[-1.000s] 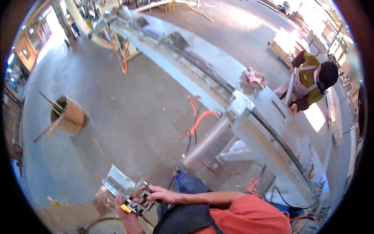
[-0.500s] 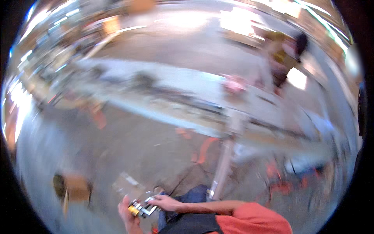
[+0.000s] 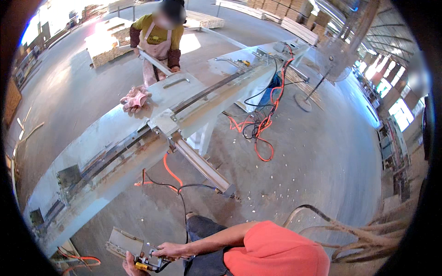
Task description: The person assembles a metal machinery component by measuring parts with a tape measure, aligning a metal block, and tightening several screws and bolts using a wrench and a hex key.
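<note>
Near the lower edge, my left hand (image 3: 131,266) is closed around the side of a silver metal device with a yellow part (image 3: 141,266). I cannot make out its exact kind. My right hand (image 3: 169,250) grips the device's other side, fingers curled over a silver piece. Just beyond my left hand is a flat grey metal box-like piece (image 3: 125,241) with a slotted edge; whether it belongs to the device I cannot tell. A thin black hose (image 3: 185,216) comes down close to my right hand.
A long pale metal machine bench (image 3: 108,126) crosses ahead, with a metal arm (image 3: 202,165) jutting toward me. Pink gloves (image 3: 136,98) lie on it. Behind it stands a co-worker (image 3: 159,43) in an apron. Orange hoses (image 3: 263,133) trail on the floor; a fan (image 3: 332,60) stands right.
My view has swung to the right, so the co-worker and gloves now appear farther left and the picture is sharper. Both hands still hold the metal device.
</note>
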Motion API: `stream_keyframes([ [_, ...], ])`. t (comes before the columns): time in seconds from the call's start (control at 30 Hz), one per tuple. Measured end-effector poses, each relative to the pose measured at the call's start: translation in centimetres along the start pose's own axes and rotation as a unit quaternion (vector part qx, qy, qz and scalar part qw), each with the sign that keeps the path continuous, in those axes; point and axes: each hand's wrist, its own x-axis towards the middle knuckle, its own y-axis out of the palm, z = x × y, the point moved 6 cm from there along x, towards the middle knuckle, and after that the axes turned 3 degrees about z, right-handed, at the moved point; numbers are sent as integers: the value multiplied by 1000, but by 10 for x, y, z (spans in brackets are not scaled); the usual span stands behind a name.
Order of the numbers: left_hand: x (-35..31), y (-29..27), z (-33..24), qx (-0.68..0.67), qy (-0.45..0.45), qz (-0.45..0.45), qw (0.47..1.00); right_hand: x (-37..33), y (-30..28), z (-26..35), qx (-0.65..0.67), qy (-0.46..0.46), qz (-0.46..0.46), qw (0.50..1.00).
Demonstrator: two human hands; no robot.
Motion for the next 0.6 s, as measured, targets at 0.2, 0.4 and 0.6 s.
stream_keyframes([
  [0.2,68,-31,-44,61,24,-11,998,62,12,44,-2,-12,-33,999],
  [0.4,108,19,-144,48,39,100,993,74,24,132,103,-3,19,994],
  [0.6,200,67,-195,187,67,186,962,115,3,187,251,-81,-78,962],
])
